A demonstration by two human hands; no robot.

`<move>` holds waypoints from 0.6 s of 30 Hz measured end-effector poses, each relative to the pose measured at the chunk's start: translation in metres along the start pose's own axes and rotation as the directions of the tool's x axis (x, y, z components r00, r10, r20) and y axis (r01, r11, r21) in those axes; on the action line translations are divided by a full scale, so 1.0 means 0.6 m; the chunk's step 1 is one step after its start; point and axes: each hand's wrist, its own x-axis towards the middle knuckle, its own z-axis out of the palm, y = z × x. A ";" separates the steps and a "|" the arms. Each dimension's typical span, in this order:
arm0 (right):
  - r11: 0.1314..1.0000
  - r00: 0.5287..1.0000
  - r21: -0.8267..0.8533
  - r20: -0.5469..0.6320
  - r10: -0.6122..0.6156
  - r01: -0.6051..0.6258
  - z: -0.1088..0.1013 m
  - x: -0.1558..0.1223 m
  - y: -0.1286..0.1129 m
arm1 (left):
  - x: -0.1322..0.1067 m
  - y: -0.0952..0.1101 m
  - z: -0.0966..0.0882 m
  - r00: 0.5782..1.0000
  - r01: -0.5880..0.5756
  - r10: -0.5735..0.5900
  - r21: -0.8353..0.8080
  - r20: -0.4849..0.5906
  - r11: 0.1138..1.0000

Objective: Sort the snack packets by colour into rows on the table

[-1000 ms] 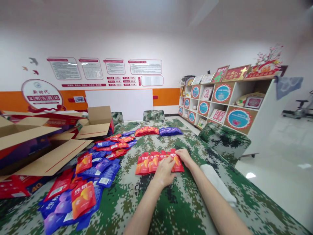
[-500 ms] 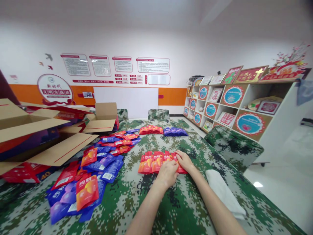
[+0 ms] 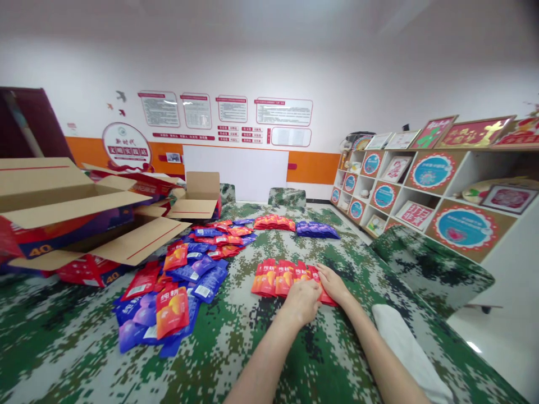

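Note:
Several red pouches (image 3: 284, 278) with orange fruit pictures lie overlapped in a row on the camouflage-patterned tablecloth (image 3: 248, 331). My left hand (image 3: 304, 302) is closed over the lower right part of this row, its fingers curled against the end red pouch. At the row's right end, my right hand (image 3: 333, 285) bends its fingers round the upper edge of the same pouch. Parts of that pouch and some fingertips are hidden behind my hands. Farther back sit another row of red pouches (image 3: 274, 223) and a row of blue-purple pouches (image 3: 318, 229).
On the left, a loose heap of red and blue pouches (image 3: 172, 308) spreads beside opened cardboard boxes (image 3: 138, 241). A folded white cloth (image 3: 406, 348) lies right of my right forearm. Camouflage-covered chairs (image 3: 433, 266) and a white shelf unit (image 3: 446, 193) stand beyond the table's right side.
The view has turned left, so everything appears farther right. Both hands stay at the right end of the near red row, with only slight finger movement.

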 end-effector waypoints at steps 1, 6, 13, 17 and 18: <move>1.000 1.000 0.010 0.001 0.003 -0.003 -0.002 0.000 0.000 | 0.000 0.001 -0.002 1.000 0.000 0.000 0.005 -0.002 1.000; 0.995 0.997 0.082 -0.044 0.066 -0.063 -0.018 0.012 0.009 | -0.009 0.009 -0.024 0.998 -0.016 0.018 0.028 -0.053 0.999; 0.981 0.989 0.170 -0.126 -0.072 0.093 -0.033 0.051 -0.146 | -0.083 -0.054 -0.116 0.956 0.107 -0.110 -0.026 -0.272 0.994; 0.924 0.957 0.250 -0.078 -0.280 0.291 0.007 0.061 -0.325 | -0.159 -0.156 -0.199 0.863 0.285 -0.279 -0.051 -0.421 0.957; 0.906 0.949 0.282 -0.079 -0.307 0.316 0.023 0.064 -0.367 | -0.180 -0.184 -0.220 0.835 0.333 -0.318 -0.049 -0.450 0.942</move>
